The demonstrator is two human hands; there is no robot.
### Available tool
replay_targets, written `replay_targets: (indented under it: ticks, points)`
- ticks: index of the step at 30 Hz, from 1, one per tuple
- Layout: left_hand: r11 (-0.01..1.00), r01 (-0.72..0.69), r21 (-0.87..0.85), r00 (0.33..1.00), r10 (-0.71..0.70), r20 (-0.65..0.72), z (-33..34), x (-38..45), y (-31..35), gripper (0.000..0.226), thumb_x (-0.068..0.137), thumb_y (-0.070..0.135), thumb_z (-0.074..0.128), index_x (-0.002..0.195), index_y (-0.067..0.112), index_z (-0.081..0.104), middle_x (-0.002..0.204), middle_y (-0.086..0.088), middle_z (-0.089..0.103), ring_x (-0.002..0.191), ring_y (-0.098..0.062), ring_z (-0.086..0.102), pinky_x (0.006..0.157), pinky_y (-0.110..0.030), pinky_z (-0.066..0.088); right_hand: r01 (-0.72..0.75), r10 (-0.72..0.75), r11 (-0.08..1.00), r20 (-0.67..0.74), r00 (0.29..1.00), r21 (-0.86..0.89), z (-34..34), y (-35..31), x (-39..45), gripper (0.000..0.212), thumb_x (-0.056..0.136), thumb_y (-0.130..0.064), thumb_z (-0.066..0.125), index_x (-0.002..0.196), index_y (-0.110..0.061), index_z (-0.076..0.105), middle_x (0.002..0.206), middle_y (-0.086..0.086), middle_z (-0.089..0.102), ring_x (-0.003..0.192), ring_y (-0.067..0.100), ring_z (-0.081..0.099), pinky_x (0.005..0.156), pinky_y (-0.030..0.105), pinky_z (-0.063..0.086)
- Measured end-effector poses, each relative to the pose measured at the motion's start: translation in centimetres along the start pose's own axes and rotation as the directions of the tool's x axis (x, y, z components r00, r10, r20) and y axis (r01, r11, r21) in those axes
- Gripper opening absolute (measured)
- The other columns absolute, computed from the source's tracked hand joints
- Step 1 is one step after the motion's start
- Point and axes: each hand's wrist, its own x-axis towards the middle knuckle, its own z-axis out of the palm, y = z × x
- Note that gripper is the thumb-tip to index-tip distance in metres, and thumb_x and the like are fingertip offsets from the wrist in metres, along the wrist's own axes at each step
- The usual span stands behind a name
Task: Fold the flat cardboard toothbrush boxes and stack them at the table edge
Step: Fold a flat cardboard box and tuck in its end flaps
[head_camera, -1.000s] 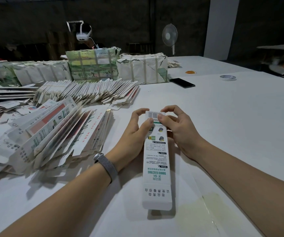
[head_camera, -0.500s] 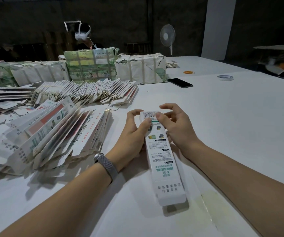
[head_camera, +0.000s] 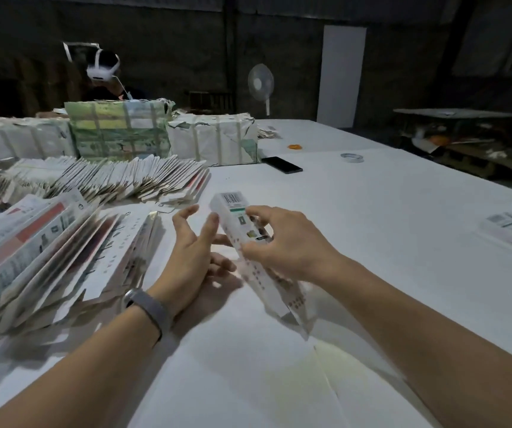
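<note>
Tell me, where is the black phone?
The black phone lies flat on the white table, far side, just right of the white wrapped bundle.

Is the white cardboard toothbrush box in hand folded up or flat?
Folded up: the white cardboard toothbrush box shows two faces meeting at an edge, gripped by the right hand.

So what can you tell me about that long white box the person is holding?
The box is a long, slim carton of what looks like white printed card, with a barcode at its far end, a green stripe and small pictures below. It tilts, barcode end raised, near end low over the table. The right hand grips its middle; the left hand is open beside it, fingers barely touching, if at all.
</note>
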Motion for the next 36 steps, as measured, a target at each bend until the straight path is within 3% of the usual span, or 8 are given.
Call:
replay_targets:
  ticks: [8,10,18,23,25,30,32,36]
  points:
    - [1.000,0.003,0.029,1.000,-0.004,0.025,-0.8,1.4,-1.9,0.028,0.084,0.064,0.064,0.107,0.051,0.056,0.078,-0.010,0.073,0.043,-0.018,0.057,0.050,-0.031,0.040,-0.279,0.268,0.944,-0.085,0.960,-0.175,-8.3,9.3,-4.9,0.062,0.085,-0.042,0.067,0.144,-0.039,0.048,0.142,-0.007,0.055,0.117,0.015,0.056,0.094,0.033,0.047]
    - [0.999,0.012,0.051,0.999,-0.014,0.037,-1.0,1.9,-2.5,0.015,0.094,0.054,0.060,0.108,0.049,0.059,0.076,-0.013,0.072,0.041,-0.018,0.056,0.049,-0.035,0.043,-0.388,0.361,0.870,-0.141,0.922,-0.303,-11.1,12.7,-6.7,0.057,0.086,-0.043,0.064,0.142,-0.038,0.051,0.140,-0.008,0.056,0.122,0.018,0.054,0.099,0.037,0.047]
    - [0.960,0.002,0.282,0.989,-0.044,0.144,-4.6,3.2,-5.6,0.055,0.084,0.074,0.063,0.127,0.040,0.057,0.083,-0.012,0.074,0.059,-0.032,0.071,0.054,-0.048,0.059,-0.689,0.584,0.505,-0.381,0.717,-0.521,-21.2,26.5,-13.5,0.040,0.087,-0.044,0.059,0.125,-0.031,0.060,0.127,-0.001,0.061,0.117,0.024,0.055,0.083,0.035,0.049]
    - [0.963,0.074,0.258,0.997,-0.082,0.017,-5.8,5.4,-8.2,0.044,0.085,0.063,0.065,0.119,0.034,0.063,0.064,-0.017,0.058,0.044,-0.028,0.055,0.056,-0.068,0.050,-0.739,0.564,0.346,-0.502,0.656,-0.578,-23.8,31.4,-15.0,0.030,0.094,-0.041,0.056,0.120,-0.029,0.064,0.126,-0.001,0.056,0.119,0.026,0.050,0.084,0.039,0.051]
    - [0.966,0.094,0.240,0.995,-0.096,-0.001,-6.2,5.8,-8.9,0.036,0.089,0.055,0.060,0.114,0.030,0.063,0.057,-0.018,0.053,0.040,-0.024,0.053,0.057,-0.060,0.050,-0.760,0.587,0.309,-0.514,0.625,-0.571,-24.0,32.5,-15.0,0.034,0.095,-0.038,0.057,0.126,-0.027,0.059,0.130,0.001,0.053,0.121,0.027,0.048,0.082,0.038,0.048]
    - [0.969,0.152,0.196,0.985,-0.166,0.056,-6.9,5.9,-8.8,0.048,0.073,0.065,0.065,0.105,0.030,0.066,0.060,-0.021,0.054,0.042,-0.025,0.052,0.057,-0.054,0.050,-0.712,0.457,0.465,-0.546,0.702,-0.526,-21.8,31.4,-12.9,0.033,0.093,-0.032,0.056,0.125,-0.025,0.055,0.129,0.001,0.052,0.123,0.026,0.045,0.088,0.039,0.046]
    - [0.964,0.136,0.229,0.984,-0.159,0.086,-6.5,5.2,-8.5,0.047,0.083,0.065,0.064,0.113,0.028,0.066,0.071,-0.018,0.063,0.051,-0.033,0.060,0.062,-0.064,0.053,-0.635,0.387,0.559,-0.509,0.768,-0.533,-19.9,29.2,-11.0,0.030,0.093,-0.032,0.054,0.122,-0.026,0.058,0.124,-0.001,0.054,0.119,0.024,0.046,0.087,0.038,0.043]
    - [0.953,0.101,0.285,0.980,-0.144,0.134,-3.5,2.0,-4.4,0.032,0.103,0.045,0.053,0.118,0.020,0.063,0.074,-0.011,0.069,0.050,-0.027,0.063,0.059,-0.045,0.056,-0.468,0.297,0.766,-0.401,0.866,-0.442,-14.7,22.3,-6.7,0.025,0.093,-0.036,0.054,0.115,-0.028,0.061,0.114,-0.006,0.057,0.110,0.020,0.054,0.082,0.035,0.042]
